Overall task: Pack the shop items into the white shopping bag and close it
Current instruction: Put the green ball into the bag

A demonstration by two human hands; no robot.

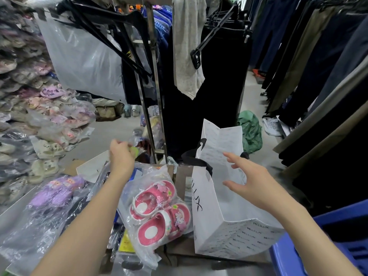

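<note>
My right hand (pixel 253 180), fingers spread wide and holding nothing, hangs over the open mouth of the white paper shopping bag with black ribbon handles (pixel 203 226). Left of the bag, my left hand (pixel 121 154) pinches a small yellow-green item in clear plastic (pixel 135 150). Pink flower-trimmed sandals in a clear plastic wrapper (pixel 159 210) lie just beside the bag's left wall.

Both my bare arms reach forward.
My left grip (pixel 121 154) curls round a small yellow-green plastic-wrapped item (pixel 135 151); my right grip (pixel 253 182) hovers, fingers spread.
</note>
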